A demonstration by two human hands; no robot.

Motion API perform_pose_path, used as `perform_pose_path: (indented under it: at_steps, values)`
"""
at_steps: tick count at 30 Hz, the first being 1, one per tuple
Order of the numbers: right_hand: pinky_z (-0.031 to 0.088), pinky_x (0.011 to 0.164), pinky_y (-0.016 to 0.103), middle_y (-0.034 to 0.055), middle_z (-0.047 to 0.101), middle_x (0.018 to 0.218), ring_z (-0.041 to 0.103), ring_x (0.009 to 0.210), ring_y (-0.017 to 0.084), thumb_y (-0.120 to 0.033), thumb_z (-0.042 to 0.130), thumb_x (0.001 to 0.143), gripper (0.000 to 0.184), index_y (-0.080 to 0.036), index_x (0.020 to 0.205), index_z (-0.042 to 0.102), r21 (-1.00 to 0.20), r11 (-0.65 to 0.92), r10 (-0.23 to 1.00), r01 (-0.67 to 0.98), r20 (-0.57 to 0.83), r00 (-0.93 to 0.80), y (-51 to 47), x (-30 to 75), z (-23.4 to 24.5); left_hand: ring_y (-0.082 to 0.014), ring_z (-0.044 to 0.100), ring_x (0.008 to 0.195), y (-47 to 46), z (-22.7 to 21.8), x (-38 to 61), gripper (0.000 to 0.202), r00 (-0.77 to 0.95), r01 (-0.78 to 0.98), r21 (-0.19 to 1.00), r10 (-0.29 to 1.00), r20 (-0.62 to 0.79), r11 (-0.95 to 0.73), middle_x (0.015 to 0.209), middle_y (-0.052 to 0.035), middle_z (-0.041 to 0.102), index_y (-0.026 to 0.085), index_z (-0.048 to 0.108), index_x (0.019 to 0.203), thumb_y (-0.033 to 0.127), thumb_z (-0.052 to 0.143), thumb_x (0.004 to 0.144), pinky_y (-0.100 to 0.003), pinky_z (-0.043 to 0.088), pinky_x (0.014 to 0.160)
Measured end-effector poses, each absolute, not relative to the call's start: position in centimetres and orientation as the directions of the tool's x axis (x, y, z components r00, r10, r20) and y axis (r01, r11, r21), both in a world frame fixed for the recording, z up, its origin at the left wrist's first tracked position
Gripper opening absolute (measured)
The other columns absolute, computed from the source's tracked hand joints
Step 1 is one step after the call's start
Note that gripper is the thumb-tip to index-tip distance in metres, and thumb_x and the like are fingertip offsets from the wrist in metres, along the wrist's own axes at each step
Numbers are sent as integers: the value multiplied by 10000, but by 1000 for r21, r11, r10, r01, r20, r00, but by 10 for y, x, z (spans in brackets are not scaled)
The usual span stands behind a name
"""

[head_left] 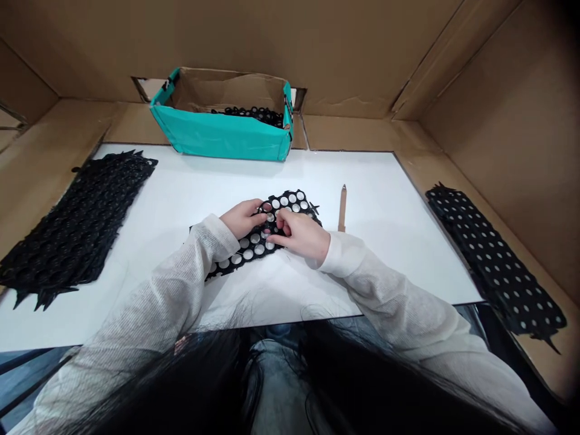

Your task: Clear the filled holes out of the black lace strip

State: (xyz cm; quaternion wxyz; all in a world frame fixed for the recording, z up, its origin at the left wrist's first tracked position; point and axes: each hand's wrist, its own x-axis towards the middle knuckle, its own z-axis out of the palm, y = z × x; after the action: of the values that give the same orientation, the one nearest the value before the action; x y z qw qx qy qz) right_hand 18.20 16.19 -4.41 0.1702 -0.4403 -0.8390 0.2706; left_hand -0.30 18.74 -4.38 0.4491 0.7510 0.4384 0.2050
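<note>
A black perforated sheet (248, 250) with rows of round holes lies slantwise on the white board in front of me. My left hand (242, 219) grips its upper left part, thumb on top and fingers bent around the edge. Over the middle of the sheet, my right hand (302, 234) is closed in a pinch with its fingers curled. What sits between those fingertips is too small to make out. To the right of the sheet lies a slim tan tool (343, 208) with a pointed metal tip, touched by neither hand.
A stack of black perforated sheets (79, 220) lies at the left. Another black stack with pale dots (493, 260) rests along the right edge. At the back stands a teal-fronted cardboard box (226, 134) holding black ring-like pieces (260, 113). Cardboard walls (353, 60) surround the white board (399, 241).
</note>
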Motion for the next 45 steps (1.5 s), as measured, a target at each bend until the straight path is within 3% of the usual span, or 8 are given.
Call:
perform_pose_path:
  at_steps: [3,10,21,27,32,35,40,45]
  values:
    - [298,546,236,-30,476,620,440,563,108,-413,605,751,289,-184,767,430,-641,464,807,612,21,-590,164,185,-43,-166,558,710,184,-36,-4,253,589,530,828,783,-203,-184,732,-15,627,162,569,764,404,515,716,-291,442,707]
    - [285,535,231,-35,472,634,426,557,100,-350,625,737,249,-184,771,443,-634,471,790,613,-7,-613,164,185,-42,-123,392,483,173,-23,0,271,413,836,502,857,-309,-222,480,26,441,193,463,525,414,578,633,-255,279,485]
    - [346,591,272,44,547,724,467,614,144,-285,406,844,116,-172,828,425,-570,541,771,619,42,-636,163,185,-42,-171,545,724,182,-36,-5,207,595,570,801,763,-251,-182,717,-2,613,167,581,741,355,530,672,-287,420,717]
    - [381,650,306,71,553,750,499,662,180,-184,309,834,95,-182,847,403,-540,519,819,662,95,-565,165,183,-45,-169,549,723,182,-37,-5,194,591,584,789,767,-250,-193,701,11,595,176,572,745,349,538,665,-282,427,725]
    - [403,546,276,-29,426,617,451,525,130,-225,268,874,80,-228,820,327,-890,147,949,431,4,-315,176,190,-54,-177,561,758,184,-36,-7,211,606,569,795,760,-234,-208,736,-2,603,175,568,763,355,523,662,-287,433,749]
    - [394,453,255,-57,348,592,399,443,107,-260,241,901,92,-244,837,307,-977,-19,961,210,-76,-266,182,193,-57,-186,577,782,185,-36,-10,216,602,570,801,757,-255,-184,764,-10,626,174,568,769,357,532,658,-301,435,780]
    - [399,448,253,-48,351,581,415,460,107,-308,346,884,100,-237,879,415,-976,73,950,205,6,-311,180,195,-54,-179,569,700,182,-35,-6,155,434,600,794,873,-224,-95,718,-19,623,189,500,777,331,478,718,-303,439,682]
    - [373,497,255,-41,392,591,401,466,98,-281,294,892,198,-224,909,483,-931,232,947,283,150,-282,176,196,-52,-189,526,709,180,-34,0,208,288,755,640,948,-134,-139,738,-45,587,173,511,770,369,442,756,-322,413,685]
